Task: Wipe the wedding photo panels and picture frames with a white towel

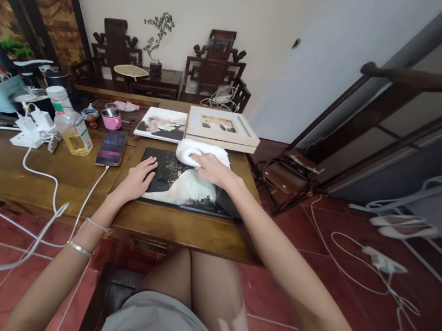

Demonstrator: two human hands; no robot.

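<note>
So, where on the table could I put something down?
A bare strip runs along the near side of the table, in front of the glossy picture. Another patch lies between the white cables, in front of the bottle. Back left is crowded: white plugs, pink cup, phone.

One left grip [137, 177] and one right grip [212, 170]. Touching the right: one white cloth [202, 147]; beneath both: one dark picture panel [183, 189]. Left of the left grip: one phone [111, 149], one clear bottle [76, 134], one pink cup [111, 119]. Beyond both: two carved chairs [219, 64]. Far rightward: two pale shoes [408, 228].
</note>
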